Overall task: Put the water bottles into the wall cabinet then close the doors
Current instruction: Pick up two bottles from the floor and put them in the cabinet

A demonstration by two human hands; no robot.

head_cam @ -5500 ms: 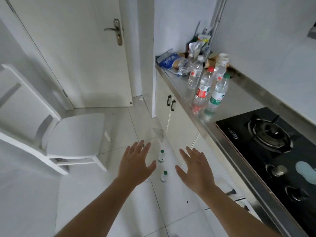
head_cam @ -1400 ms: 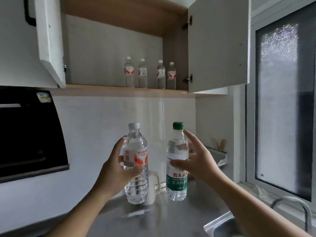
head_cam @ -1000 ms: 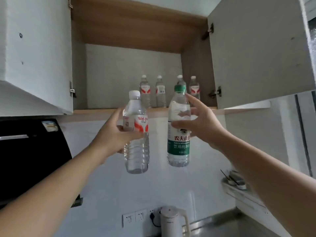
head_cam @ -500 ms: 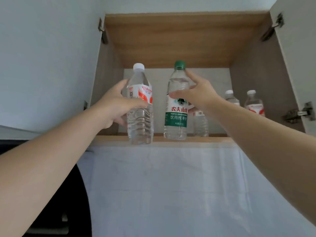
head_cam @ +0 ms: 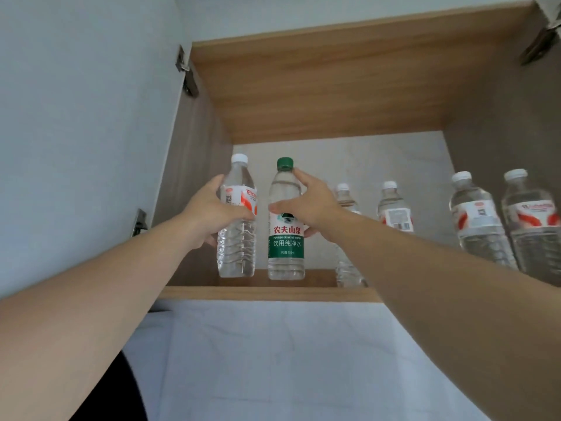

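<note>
I look up into the open wall cabinet [head_cam: 267, 293]. My left hand [head_cam: 209, 212] grips a white-capped bottle with a red label [head_cam: 237, 247], upright, its base at the shelf's left part. Beside it my right hand [head_cam: 309, 205] holds the green-capped, green-labelled bottle [head_cam: 286, 247], whose base sits on or just over the shelf. Both bottles stand inside the cabinet opening. Several more white-capped, red-labelled bottles [head_cam: 475, 220] stand on the shelf to the right; my right forearm hides part of them.
The left cabinet door [head_cam: 85, 132] hangs open at the left, its hinges [head_cam: 185, 75] showing. A hinge of the right door [head_cam: 538, 45] shows at the top right. White wall [head_cam: 288, 360] lies below the shelf, a dark appliance edge [head_cam: 115, 396] at the bottom left.
Both hands have carried the two bottles up from in front of the shelf edge into the cabinet, and the bottles have come down to the shelf. The view has tilted further up.
</note>
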